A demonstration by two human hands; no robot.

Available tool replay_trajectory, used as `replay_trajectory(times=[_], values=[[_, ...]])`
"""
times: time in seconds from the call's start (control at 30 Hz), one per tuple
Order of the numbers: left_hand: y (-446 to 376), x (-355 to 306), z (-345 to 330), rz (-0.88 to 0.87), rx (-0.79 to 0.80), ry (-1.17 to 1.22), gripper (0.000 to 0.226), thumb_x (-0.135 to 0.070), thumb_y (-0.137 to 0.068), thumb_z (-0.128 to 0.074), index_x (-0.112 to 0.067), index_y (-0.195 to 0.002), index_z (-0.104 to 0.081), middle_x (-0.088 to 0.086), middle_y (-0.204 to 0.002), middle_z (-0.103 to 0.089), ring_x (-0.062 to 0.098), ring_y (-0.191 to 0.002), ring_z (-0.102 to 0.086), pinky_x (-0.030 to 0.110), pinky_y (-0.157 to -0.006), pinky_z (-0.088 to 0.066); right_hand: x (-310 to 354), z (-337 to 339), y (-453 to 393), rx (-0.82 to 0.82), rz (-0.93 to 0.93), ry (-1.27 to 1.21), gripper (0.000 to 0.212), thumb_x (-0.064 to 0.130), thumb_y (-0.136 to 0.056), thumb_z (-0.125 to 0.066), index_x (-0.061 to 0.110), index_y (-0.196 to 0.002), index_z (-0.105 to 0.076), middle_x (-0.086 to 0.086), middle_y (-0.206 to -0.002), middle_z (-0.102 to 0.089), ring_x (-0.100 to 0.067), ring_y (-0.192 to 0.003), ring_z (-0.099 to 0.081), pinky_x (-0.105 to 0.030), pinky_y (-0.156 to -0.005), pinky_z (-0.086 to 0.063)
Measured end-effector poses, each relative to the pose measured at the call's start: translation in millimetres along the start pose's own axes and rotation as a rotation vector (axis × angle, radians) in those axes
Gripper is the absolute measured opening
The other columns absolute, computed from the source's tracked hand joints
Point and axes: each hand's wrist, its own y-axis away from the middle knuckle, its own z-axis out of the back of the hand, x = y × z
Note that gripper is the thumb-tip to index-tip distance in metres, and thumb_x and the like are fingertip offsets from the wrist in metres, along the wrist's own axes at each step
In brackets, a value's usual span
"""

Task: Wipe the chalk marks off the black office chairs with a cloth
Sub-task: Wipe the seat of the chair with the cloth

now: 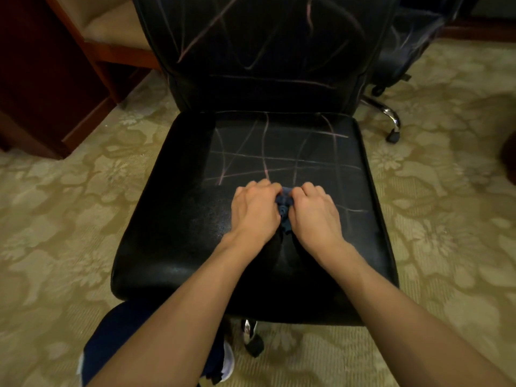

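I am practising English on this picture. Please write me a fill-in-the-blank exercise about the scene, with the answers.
1. Both hands, the left hand and the right hand, hold a dark blue ____.
2. The chalk marks cross the ____ seat of the chair.
3. The backrest also carries ____ marks.
4. The chair stands on a patterned ____.

Answers: cloth, black, chalk, carpet

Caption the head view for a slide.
Both hands, left and right, bunch a dark cloth on a chalk-marked black chair seat.

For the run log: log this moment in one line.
left hand and right hand: gripping dark blue cloth | seat: chalk marks remain
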Motion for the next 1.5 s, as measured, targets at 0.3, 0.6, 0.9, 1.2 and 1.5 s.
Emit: replay_trajectory(times=[0.3, 0.6, 0.9, 1.2, 1.5], values=[[49.8, -33.3, -21.6, -0.266, 0.066, 0.102, 0.020, -0.018, -0.072, -0.066, -0.024, -0.090, -0.068, -0.003, -0.085, -0.064, 0.025, -0.084, -0.061, 0.038, -0.077, -0.047, -50.4, 26.1, 91.0, -0.052, -0.015, 0.032, 0.009, 0.024, -0.080, -0.057, 0.018, -0.085, -0.061, 0.000, -0.083, -0.053, -0.026, -0.079, -0.054, -0.040, -0.065, -0.037], [-15.1, -109.2, -38.2, -0.211, 0.050, 0.027, 0.028, -0.015, -0.088, -0.059, -0.024, -0.114, -0.065, 0.000, -0.109, -0.062, 0.025, -0.106, -0.055, 0.036, -0.090, -0.038, -105.5, 27.6, 44.7, -0.037, -0.274, 0.014, 0.010, 0.014, -0.085, -0.064, 0.011, -0.095, -0.064, -0.009, -0.094, -0.059, -0.034, -0.091, -0.057, -0.044, -0.074, -0.040], [64.4, -78.6, -33.1, -0.289, 0.046, 0.087, 0.015, -0.024, -0.076, -0.065, -0.028, -0.091, -0.064, -0.007, -0.087, -0.061, 0.019, -0.084, -0.059, 0.035, -0.075, -0.047, -78.1, 39.8, 122.2, -0.057, -0.175, 0.006, 0.011, 0.024, -0.084, -0.052, 0.021, -0.089, -0.062, 0.003, -0.088, -0.055, -0.024, -0.086, -0.057, -0.041, -0.068, -0.041], [60.9, -86.8, -37.5, -0.358, 0.033, 0.081, 0.014, -0.023, -0.077, -0.063, -0.026, -0.090, -0.066, -0.005, -0.085, -0.059, 0.022, -0.083, -0.060, 0.037, -0.074, -0.045, -84.4, 43.6, 125.2, -0.022, -0.188, -0.022, 0.018, 0.023, -0.084, -0.048, 0.018, -0.091, -0.064, 0.001, -0.088, -0.057, -0.025, -0.084, -0.058, -0.039, -0.066, -0.045], [12.1, -113.7, -47.6, -0.157, 0.037, 0.056, 0.016, -0.020, -0.092, -0.057, -0.024, -0.106, -0.065, -0.002, -0.107, -0.062, 0.023, -0.102, -0.056, 0.036, -0.088, -0.039, -91.9, 37.1, 75.5, -0.023, -0.411, -0.176, 0.018, 0.015, -0.093, -0.051, 0.007, -0.106, -0.061, -0.010, -0.105, -0.058, -0.030, -0.098, -0.055, -0.040, -0.083, -0.041]])
